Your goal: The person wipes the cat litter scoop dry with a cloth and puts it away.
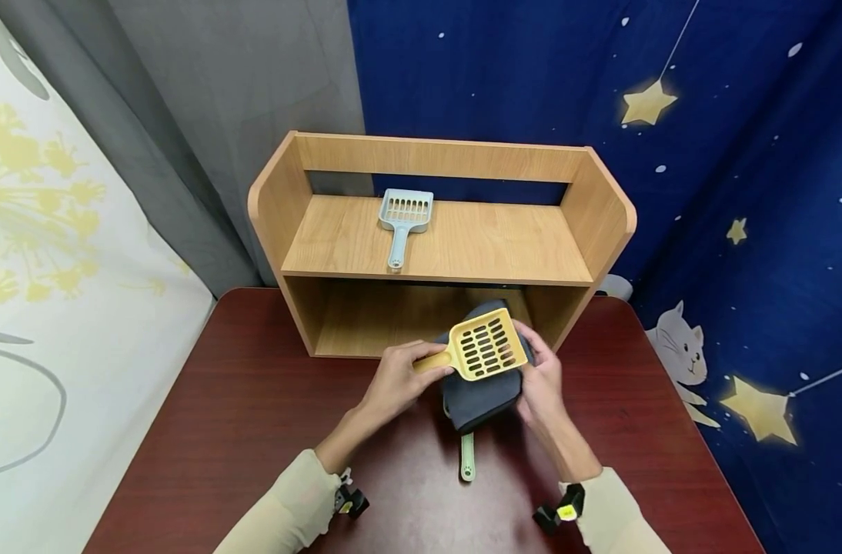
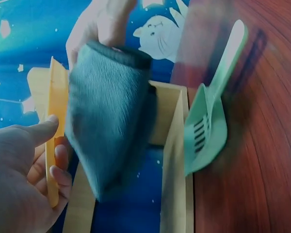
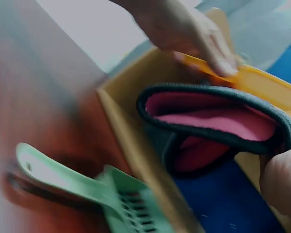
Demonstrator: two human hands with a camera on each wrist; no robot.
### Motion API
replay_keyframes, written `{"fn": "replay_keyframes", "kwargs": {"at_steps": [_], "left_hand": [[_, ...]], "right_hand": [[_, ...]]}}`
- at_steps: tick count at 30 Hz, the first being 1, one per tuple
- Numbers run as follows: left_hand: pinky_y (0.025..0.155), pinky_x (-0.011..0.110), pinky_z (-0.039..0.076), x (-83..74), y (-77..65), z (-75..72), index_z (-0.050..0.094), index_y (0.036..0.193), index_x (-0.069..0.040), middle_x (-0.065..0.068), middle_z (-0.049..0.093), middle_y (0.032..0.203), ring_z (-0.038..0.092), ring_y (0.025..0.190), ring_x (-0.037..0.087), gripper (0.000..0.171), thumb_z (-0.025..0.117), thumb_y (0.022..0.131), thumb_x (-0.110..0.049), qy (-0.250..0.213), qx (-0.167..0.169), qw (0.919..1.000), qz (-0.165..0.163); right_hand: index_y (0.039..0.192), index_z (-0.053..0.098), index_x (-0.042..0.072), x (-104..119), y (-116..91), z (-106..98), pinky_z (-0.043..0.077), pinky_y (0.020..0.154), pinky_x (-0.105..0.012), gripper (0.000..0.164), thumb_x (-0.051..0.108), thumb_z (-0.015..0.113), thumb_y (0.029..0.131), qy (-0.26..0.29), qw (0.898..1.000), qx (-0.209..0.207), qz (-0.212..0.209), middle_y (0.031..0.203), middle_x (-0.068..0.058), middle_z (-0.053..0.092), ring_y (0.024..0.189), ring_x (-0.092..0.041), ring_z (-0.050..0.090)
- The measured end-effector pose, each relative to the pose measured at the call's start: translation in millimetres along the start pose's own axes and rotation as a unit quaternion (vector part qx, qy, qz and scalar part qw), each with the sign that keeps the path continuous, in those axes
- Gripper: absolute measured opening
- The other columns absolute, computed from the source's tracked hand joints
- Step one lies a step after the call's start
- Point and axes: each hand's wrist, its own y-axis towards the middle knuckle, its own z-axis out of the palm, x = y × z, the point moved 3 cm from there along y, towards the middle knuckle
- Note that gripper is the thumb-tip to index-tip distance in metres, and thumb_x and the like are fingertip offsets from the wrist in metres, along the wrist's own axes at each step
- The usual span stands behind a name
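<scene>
My left hand [image 1: 396, 377] pinches the handle of a yellow litter scoop [image 1: 461, 360], its slotted head raised level in front of the lower shelf. My right hand [image 1: 542, 378] grips a folded dark grey cloth [image 1: 482, 402] by its right side, below and behind the scoop head. In the right wrist view the cloth's pink inner face [image 3: 223, 121] and black edging show. Beneath the cloth a green litter scoop [image 2: 206, 131] lies on the table, mostly hidden in the head view, its handle pointing toward me.
A two-level wooden shelf [image 1: 435, 274] stands at the back of the dark red table [image 1: 255, 431]. On its upper board lies a light blue litter scoop [image 1: 400, 238], handle forward. Grey and blue curtains [image 1: 476, 69] hang behind.
</scene>
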Motion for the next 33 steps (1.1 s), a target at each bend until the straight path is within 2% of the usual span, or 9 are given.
{"fn": "replay_keyframes", "kwargs": {"at_steps": [4,8,13,16,21,25,29,31,33], "left_hand": [[0.073,0.027,0.056,-7.5,3.9,3.9,0.081,0.115,-0.002,0.008,0.08,0.104,0.071,0.087,0.014,0.035,0.091,0.084,-0.015,0.004,-0.01,0.9999,0.0],[0.076,0.029,0.058,-9.4,5.3,3.4,0.081,0.115,-0.002,0.008,0.08,0.104,0.073,0.09,0.015,0.035,0.091,0.084,-0.015,0.013,-0.014,0.9998,0.0],[0.072,0.03,0.057,-4.1,2.6,-4.3,0.081,0.114,-0.003,0.006,0.079,0.099,0.069,0.083,0.014,0.035,0.091,0.083,-0.015,0.031,-0.002,0.9995,-0.008],[0.071,0.029,0.055,1.7,0.8,-9.8,0.081,0.115,-0.004,0.005,0.079,0.097,0.066,0.08,0.013,0.034,0.091,0.084,-0.016,0.048,0.012,0.9986,-0.016],[0.071,0.029,0.055,8.9,-2.2,-16.1,0.082,0.115,-0.004,0.006,0.079,0.098,0.067,0.081,0.014,0.034,0.09,0.085,-0.016,0.072,0.028,0.9967,-0.024],[0.073,0.03,0.055,11.2,-3.2,-18.1,0.081,0.115,-0.002,0.008,0.08,0.104,0.069,0.083,0.014,0.034,0.09,0.085,-0.016,0.084,0.044,0.9953,-0.022],[0.068,0.027,0.052,11.8,-3.0,-20.3,0.08,0.115,0.0,0.01,0.08,0.105,0.063,0.077,0.012,0.034,0.089,0.086,-0.014,0.1,0.061,0.993,-0.017],[0.066,0.025,0.05,11.6,-2.6,-21.3,0.08,0.115,0.0,0.01,0.08,0.105,0.061,0.075,0.011,0.033,0.089,0.086,-0.013,0.109,0.07,0.9915,-0.016],[0.065,0.024,0.049,11.6,-2.3,-21.9,0.08,0.115,0.0,0.01,0.081,0.105,0.06,0.074,0.01,0.032,0.088,0.087,-0.013,0.117,0.078,0.9899,-0.015]], "right_hand": [[0.139,0.056,-0.008,-20.1,-8.8,11.8,0.059,0.09,-0.027,0.051,-0.025,0.048,0.092,-0.002,1.0,-0.005,0.017,0.117,-0.001,0.074,0.108,-0.011,0.07],[0.139,0.053,-0.012,-21.5,-10.1,13.2,0.058,0.091,-0.026,0.052,-0.027,0.048,0.089,0.004,1.0,-0.011,0.015,0.117,0.0,0.073,0.11,-0.011,0.068],[0.145,0.056,-0.008,0.4,-2.3,-0.3,0.06,0.09,-0.031,0.051,-0.021,0.055,0.096,0.014,1.0,0.01,0.004,0.127,-0.009,0.072,0.113,-0.016,0.07],[0.147,0.057,-0.004,19.1,3.1,-8.9,0.061,0.087,-0.036,0.05,-0.015,0.061,0.098,0.006,1.0,0.025,-0.004,0.131,-0.01,0.071,0.112,-0.02,0.072],[0.146,0.058,-0.004,43.3,9.5,-20.3,0.062,0.084,-0.036,0.05,-0.01,0.068,0.097,-0.042,0.998,0.028,-0.039,0.129,-0.01,0.071,0.111,-0.02,0.073],[0.144,0.06,-0.004,52.4,12.2,-27.1,0.062,0.082,-0.033,0.049,-0.008,0.071,0.097,-0.09,0.994,0.027,-0.061,0.128,-0.009,0.071,0.11,-0.019,0.072],[0.139,0.065,-0.003,58.4,14.0,-29.1,0.062,0.077,-0.03,0.045,-0.006,0.074,0.095,-0.15,0.983,0.026,-0.099,0.125,-0.009,0.071,0.103,-0.017,0.073],[0.136,0.069,-0.001,62.3,14.1,-27.8,0.062,0.076,-0.026,0.043,-0.005,0.076,0.094,-0.199,0.97,0.026,-0.135,0.124,-0.009,0.072,0.099,-0.015,0.072],[0.133,0.072,0.002,66.1,13.8,-25.3,0.059,0.079,-0.022,0.041,-0.005,0.077,0.093,-0.254,0.95,0.031,-0.178,0.125,-0.01,0.073,0.1,-0.013,0.071]]}}
